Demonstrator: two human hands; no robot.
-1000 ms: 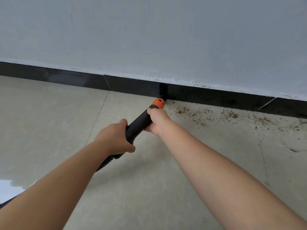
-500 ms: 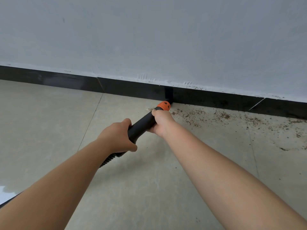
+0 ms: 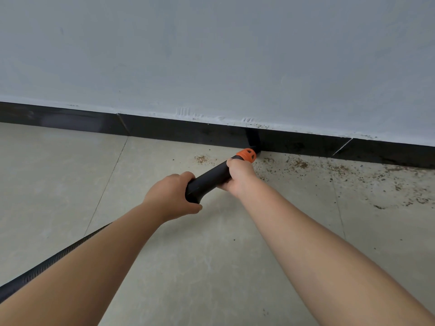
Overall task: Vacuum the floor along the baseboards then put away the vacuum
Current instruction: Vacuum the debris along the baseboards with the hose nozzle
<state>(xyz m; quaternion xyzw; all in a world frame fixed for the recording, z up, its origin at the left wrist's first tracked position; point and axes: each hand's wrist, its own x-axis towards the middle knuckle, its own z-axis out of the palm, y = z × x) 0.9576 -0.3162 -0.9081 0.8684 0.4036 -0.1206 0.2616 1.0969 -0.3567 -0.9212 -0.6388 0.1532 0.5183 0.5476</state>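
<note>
Black wand (image 3: 209, 178) slanting from lower left to upper right, low over the floor (image 3: 211, 267), its orange collar (image 3: 246, 155) at the far end. Beyond the collar a dark nozzle (image 3: 255, 147), hard to tell from the black baseboard (image 3: 188, 131) it meets, right at the floor line. Gripped by both hands: right hand (image 3: 239, 175) just behind the collar, fingers wrapped under the tube and thumb on top; left hand (image 3: 170, 196) at the near end, fingers curled over and thumb closed beneath. Trailing from under the left forearm, a ribbed black hose (image 3: 54, 257), down to the lower left edge. Scattered to the right of the nozzle along the baseboard, brown debris (image 3: 341, 170), thick near the wall and thinner out over the tile; a small patch (image 3: 200, 158) also left of the collar, with a few stray specks around. Beige tiles with thin grout lines, one line (image 3: 106, 182) running diagonally left of the hands. Above the baseboard, a pale grey wall (image 3: 211, 55) with white scuffs (image 3: 186, 112) along its bottom edge.
</note>
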